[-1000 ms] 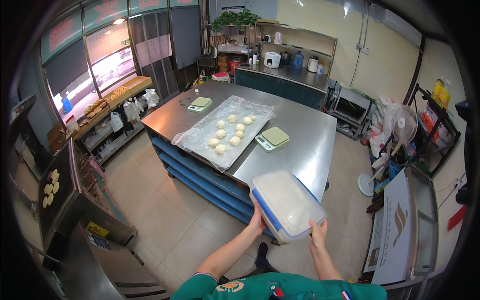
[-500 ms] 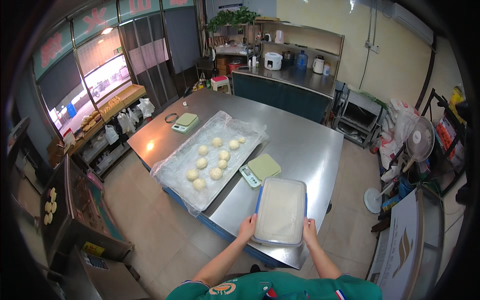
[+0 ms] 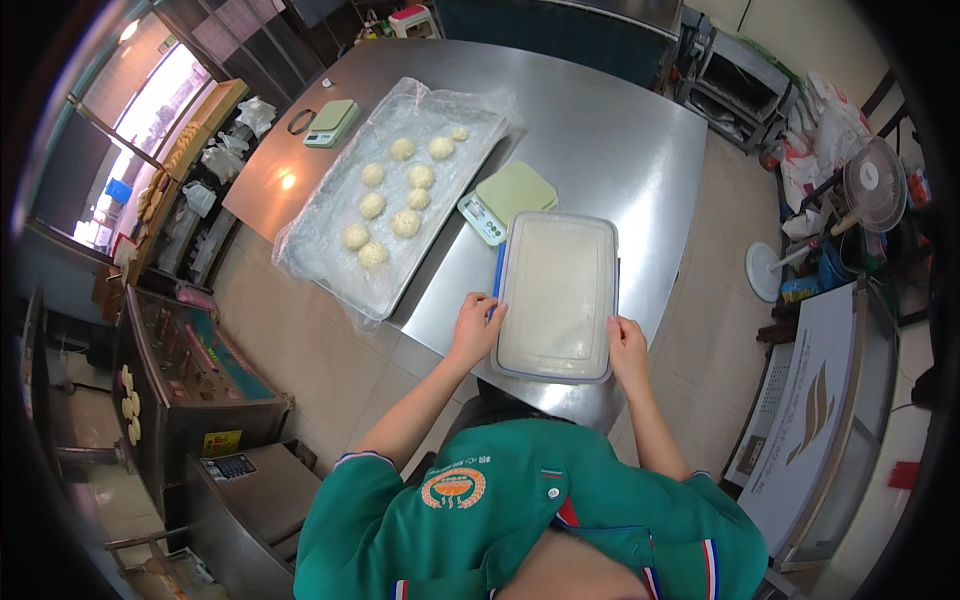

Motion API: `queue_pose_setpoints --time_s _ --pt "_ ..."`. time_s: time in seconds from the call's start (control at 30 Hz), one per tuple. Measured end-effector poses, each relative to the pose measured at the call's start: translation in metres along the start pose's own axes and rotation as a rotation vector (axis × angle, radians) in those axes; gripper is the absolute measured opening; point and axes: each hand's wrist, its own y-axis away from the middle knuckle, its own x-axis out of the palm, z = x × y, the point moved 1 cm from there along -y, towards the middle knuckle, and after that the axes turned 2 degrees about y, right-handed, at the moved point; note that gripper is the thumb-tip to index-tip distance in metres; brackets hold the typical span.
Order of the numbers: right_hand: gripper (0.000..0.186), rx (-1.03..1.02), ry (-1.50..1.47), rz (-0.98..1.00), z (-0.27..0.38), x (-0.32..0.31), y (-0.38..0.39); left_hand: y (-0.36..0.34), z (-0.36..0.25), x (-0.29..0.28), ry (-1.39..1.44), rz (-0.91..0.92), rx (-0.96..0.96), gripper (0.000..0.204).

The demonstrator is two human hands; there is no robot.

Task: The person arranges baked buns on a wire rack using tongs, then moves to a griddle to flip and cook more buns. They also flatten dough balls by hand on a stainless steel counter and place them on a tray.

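A lidded plastic box [image 3: 556, 295] sits flat on the steel table [image 3: 620, 140], close to the near edge, its blue base showing under a cloudy white lid. The left hand [image 3: 476, 330] grips the box's near left corner, fingers curled over the rim. The right hand [image 3: 628, 345] presses against the near right corner, fingers wrapped on the edge. Just beyond the box lies a green scale [image 3: 508, 200], touching or nearly touching it. Further left, dough balls [image 3: 405, 200] rest on a plastic-covered tray [image 3: 330, 240].
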Motion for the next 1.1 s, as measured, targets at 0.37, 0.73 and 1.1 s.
queue_pose_setpoints --time_s 0.37,0.73,1.1 --pt "0.034 -0.038 -0.637 0.14 0.097 -0.066 -0.086 -0.036 -0.07 -0.026 0.398 -0.008 0.049 0.038" --pt "0.025 -0.45 0.736 -0.131 -0.001 0.031 -0.23 -0.013 0.002 0.015 0.142 0.107 -0.141 0.028" --pt "0.035 -0.229 0.475 0.071 -0.109 0.028 -0.051 0.027 0.013 0.026 0.463 -0.272 -0.543 0.001"
